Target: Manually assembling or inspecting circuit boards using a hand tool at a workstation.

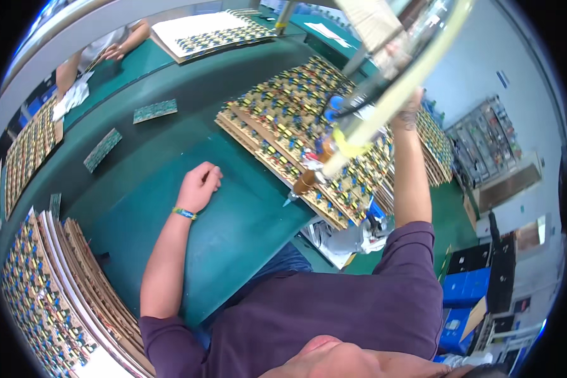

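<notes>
the right hand [411, 106] is raised and wrapped around a hanging tool [334, 157], whose long axis slants down-left, tip toward the stacked circuit boards [283, 126] on the bench [170, 164]. the left hand [200, 186], loosely curled and holding nothing, rests on the bench left of that stack.

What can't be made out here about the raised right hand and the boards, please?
- Right hand, head view: its grip is hidden behind the pale blurred bar.
- Stacked boards: their parts are too small to identify.
- Stack of boards at lower left: cut off by the picture's round rim.
- Left hand: loosely curled on the green table; its palm faces down, unseen.
</notes>
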`<state>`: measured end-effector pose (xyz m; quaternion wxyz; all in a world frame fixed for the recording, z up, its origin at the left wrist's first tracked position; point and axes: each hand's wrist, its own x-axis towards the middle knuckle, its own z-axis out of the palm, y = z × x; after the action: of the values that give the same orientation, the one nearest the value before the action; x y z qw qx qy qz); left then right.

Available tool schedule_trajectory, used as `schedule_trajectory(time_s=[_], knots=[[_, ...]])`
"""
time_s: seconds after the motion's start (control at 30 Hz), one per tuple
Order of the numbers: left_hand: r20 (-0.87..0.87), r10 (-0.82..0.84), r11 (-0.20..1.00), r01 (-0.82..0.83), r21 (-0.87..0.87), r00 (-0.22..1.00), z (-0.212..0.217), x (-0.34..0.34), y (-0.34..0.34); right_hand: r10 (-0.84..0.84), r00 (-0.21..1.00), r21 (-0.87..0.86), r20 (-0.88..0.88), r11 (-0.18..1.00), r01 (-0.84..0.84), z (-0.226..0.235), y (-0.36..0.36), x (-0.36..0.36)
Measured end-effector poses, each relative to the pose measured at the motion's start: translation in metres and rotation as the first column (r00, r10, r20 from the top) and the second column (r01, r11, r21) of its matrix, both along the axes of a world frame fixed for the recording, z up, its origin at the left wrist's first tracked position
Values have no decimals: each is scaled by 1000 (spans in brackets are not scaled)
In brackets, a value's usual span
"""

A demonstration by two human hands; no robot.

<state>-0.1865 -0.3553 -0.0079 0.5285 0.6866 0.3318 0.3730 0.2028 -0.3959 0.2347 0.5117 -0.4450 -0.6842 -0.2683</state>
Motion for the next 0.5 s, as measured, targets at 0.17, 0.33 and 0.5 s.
schedule_trajectory(time_s=[0.17,0.33,0.5], knots=[[-18,21,998,-20,57,1000,-5,-1,-6,-102,911,-55,400,989,134,-42,-73,-26],[40,44,997,-46,60,998,-10,2,-2,-168,920,-239,354,935,262,-91,-124,-21],[-21,21,997,-19,75,1000,-12,2,-2,-209,933,-325,293,896,303,-122,-160,-14]])
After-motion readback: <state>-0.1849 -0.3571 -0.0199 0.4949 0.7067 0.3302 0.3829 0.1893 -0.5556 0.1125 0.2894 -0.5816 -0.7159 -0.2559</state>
